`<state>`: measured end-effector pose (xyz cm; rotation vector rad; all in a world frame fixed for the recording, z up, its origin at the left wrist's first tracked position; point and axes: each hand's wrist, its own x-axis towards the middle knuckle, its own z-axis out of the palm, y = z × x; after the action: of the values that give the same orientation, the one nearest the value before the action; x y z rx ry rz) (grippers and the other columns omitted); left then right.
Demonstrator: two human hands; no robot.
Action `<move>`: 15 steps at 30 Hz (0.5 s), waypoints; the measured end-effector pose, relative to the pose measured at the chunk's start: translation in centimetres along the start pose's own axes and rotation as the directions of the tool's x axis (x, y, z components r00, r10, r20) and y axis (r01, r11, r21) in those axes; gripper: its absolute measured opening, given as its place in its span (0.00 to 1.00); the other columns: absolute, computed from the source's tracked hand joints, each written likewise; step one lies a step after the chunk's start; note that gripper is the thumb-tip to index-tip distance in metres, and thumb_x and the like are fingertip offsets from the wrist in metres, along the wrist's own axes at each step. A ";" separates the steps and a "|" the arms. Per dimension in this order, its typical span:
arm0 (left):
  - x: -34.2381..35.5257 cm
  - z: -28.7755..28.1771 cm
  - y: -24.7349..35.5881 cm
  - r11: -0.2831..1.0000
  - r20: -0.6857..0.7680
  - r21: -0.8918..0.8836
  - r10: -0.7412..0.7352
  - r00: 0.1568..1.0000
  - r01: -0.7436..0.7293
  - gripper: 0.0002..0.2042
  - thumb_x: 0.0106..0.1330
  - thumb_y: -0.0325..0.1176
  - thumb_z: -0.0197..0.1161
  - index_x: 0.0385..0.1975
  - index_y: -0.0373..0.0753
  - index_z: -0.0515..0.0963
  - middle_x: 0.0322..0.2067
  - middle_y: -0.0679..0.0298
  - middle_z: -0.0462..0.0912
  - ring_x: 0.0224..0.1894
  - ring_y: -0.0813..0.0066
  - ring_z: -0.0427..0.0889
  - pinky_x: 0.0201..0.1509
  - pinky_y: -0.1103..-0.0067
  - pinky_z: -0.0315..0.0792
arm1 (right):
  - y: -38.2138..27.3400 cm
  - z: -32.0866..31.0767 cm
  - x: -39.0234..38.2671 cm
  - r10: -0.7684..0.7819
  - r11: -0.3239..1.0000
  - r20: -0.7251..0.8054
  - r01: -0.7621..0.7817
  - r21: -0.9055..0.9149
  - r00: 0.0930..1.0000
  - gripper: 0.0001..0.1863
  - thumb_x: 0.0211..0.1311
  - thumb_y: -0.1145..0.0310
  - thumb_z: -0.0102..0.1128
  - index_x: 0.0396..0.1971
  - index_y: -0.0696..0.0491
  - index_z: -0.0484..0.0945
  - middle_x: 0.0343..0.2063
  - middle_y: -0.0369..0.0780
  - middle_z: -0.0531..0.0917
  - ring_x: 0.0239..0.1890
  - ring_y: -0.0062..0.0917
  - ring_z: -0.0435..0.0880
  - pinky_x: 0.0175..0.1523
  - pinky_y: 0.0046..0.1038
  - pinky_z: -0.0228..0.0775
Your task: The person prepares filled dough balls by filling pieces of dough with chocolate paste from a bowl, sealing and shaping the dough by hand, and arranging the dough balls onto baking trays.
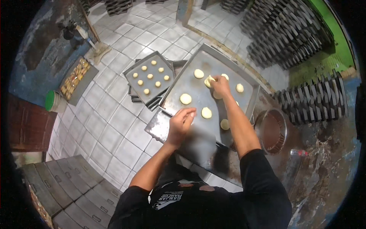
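A large grey metal baking tray (206,61) lies before me with several pale, rounded dough pieces (185,99) spread over it. My right hand (221,87) reaches to the upper middle of this tray, its fingers closed on a pale dough piece (209,81); the forearm and hand partly cover other pieces. My left hand (182,124) is over the tray's lower left, below one dough round, with fingers curled in toward the thumb; whether anything is between them cannot be made out.
Stacked trays (170,68) with small dough balls stand left of the large tray. Dark moulds (309,99) and a metal bowl (271,131) are at right, near a plastic bottle (299,152). A bucket (53,99), pastry tray (76,78) and grey metal boxes (70,179) line the left.
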<state>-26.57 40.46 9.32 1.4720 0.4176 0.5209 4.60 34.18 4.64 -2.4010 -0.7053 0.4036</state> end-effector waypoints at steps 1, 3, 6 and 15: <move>0.0 1.6 0.8 1.000 0.018 0.002 -0.002 1.000 0.002 0.16 0.75 0.30 0.57 0.56 0.27 0.76 0.46 0.56 0.85 0.44 0.72 0.84 0.52 0.77 0.78 | -1.2 -1.4 -2.4 0.015 1.000 -0.011 -0.015 0.005 1.000 0.19 0.60 0.63 0.66 0.48 0.59 0.84 0.42 0.47 0.87 0.46 0.31 0.86 0.52 0.34 0.76; -0.5 5.5 3.2 0.965 -0.280 -0.251 0.005 0.960 -0.079 0.19 0.77 0.33 0.55 0.62 0.28 0.70 0.49 0.59 0.83 0.43 0.75 0.82 0.50 0.78 0.78 | -4.4 -4.0 -9.4 -0.037 0.959 0.047 0.022 0.283 0.998 0.19 0.58 0.65 0.68 0.47 0.59 0.84 0.39 0.45 0.86 0.43 0.29 0.85 0.49 0.30 0.76; -0.1 8.3 -0.4 0.832 -0.002 -0.472 -0.330 0.944 0.290 0.17 0.81 0.38 0.49 0.59 0.32 0.72 0.44 0.64 0.80 0.42 0.77 0.80 0.46 0.77 0.75 | -4.7 -4.9 -20.9 -0.373 0.896 -0.134 0.394 0.205 0.918 0.17 0.59 0.67 0.68 0.46 0.59 0.84 0.39 0.46 0.85 0.41 0.35 0.85 0.47 0.31 0.76; -15.7 25.9 -0.9 0.930 0.074 -0.186 -0.309 0.948 0.317 0.21 0.80 0.47 0.51 0.30 0.36 0.73 0.27 0.69 0.74 0.30 0.77 0.71 0.34 0.75 0.67 | 10.4 -6.2 -43.2 0.225 0.484 -0.194 0.063 0.873 0.955 0.16 0.72 0.72 0.61 0.55 0.63 0.77 0.43 0.41 0.86 0.45 0.19 0.84 0.50 0.24 0.76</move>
<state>-24.79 10.22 9.34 1.1957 0.5410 0.2649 -23.78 -0.44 8.01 -1.4271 -0.1384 0.3262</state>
